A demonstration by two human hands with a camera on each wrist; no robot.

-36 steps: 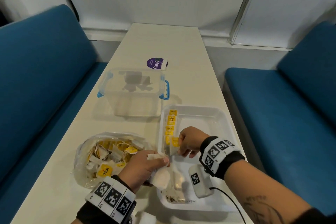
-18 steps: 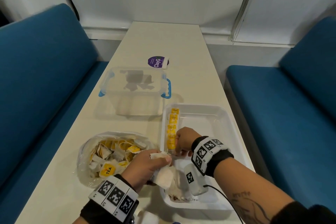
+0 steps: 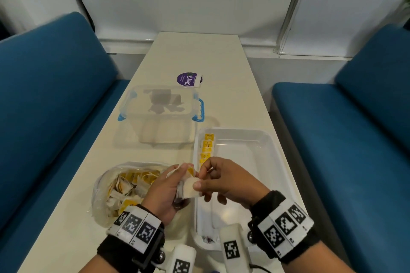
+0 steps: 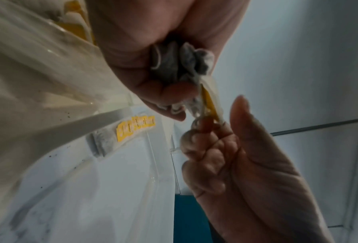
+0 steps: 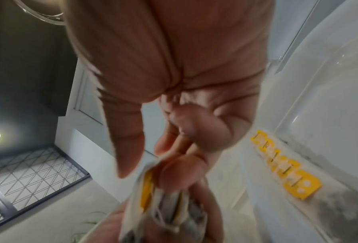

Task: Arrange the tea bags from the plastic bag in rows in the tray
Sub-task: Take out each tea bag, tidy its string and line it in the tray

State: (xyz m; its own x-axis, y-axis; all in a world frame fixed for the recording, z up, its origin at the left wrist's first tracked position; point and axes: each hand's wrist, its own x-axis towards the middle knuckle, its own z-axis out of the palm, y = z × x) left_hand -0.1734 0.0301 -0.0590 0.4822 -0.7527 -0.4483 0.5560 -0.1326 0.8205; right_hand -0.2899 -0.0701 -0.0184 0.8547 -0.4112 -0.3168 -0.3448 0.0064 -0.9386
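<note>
My left hand [image 3: 177, 184] grips a small bundle of tea bags [image 3: 188, 187] just left of the white tray's [image 3: 255, 157] near-left rim. My right hand [image 3: 200, 180] meets it and pinches one tea bag of that bundle between thumb and fingers. In the left wrist view the right hand's fingertips [image 4: 203, 126] hold a yellow tag [image 4: 210, 105] at the bundle's [image 4: 178, 65] end. A row of tea bags [image 3: 207, 148] with yellow tags lies along the tray's left wall. The plastic bag [image 3: 117, 188] with several tea bags sits open to the left of my hands.
A clear lidded box [image 3: 159, 113] with blue clips stands behind the bag and tray. A purple round label [image 3: 188, 79] lies farther back. Blue benches [image 3: 48, 99] flank the narrow table [image 3: 221, 62]. The tray's right part is bare.
My right hand left the row in the tray and came back left to the bundle in my left hand, taking hold of a tea bag. The left hand lifted slightly.
</note>
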